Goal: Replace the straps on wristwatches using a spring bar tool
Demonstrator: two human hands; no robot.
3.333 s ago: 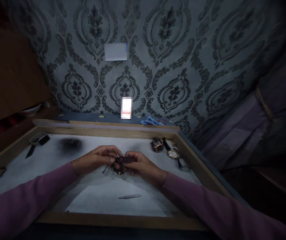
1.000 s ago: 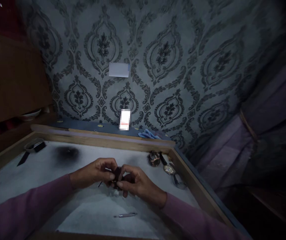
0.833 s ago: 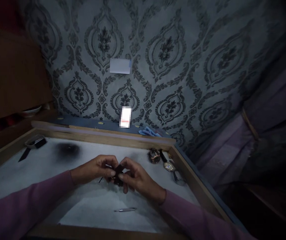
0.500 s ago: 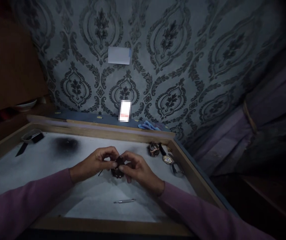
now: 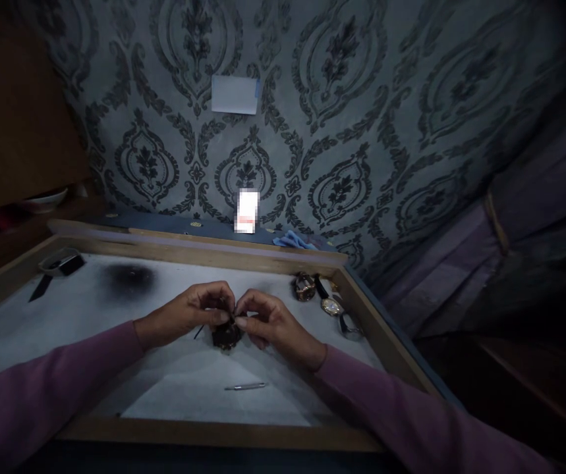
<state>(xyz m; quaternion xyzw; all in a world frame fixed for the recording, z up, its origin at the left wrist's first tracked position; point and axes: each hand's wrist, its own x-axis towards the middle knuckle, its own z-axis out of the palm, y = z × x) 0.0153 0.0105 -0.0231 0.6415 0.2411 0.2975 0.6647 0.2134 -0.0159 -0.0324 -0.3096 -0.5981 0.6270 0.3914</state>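
Note:
My left hand (image 5: 207, 307) and my right hand (image 5: 271, 320) meet near the middle of the tray, fingertips pinched close together. Between and just below them hangs a dark wristwatch (image 5: 226, 336) with a coppery glint. The fingers grip its dark upper part, probably the strap, though they hide most of it. A thin dark strip (image 5: 198, 332) shows beside the left fingers. On the white surface nearer to me lies a slim metal spring bar tool (image 5: 246, 386), apart from both hands.
A wooden-rimmed tray (image 5: 223, 431) surrounds the work. At its right side lie a chunky watch (image 5: 305, 287), a gold-faced watch (image 5: 331, 306) and another dark-strapped watch (image 5: 349, 326). A clear case (image 5: 61, 263) sits far left. Behind the rim are a blue cloth (image 5: 292, 240) and a bright phone (image 5: 247, 210).
The watch has tilted and shifted slightly left and lower relative to my fingers. My fingertips have drawn together above it. The whole view has shifted slightly.

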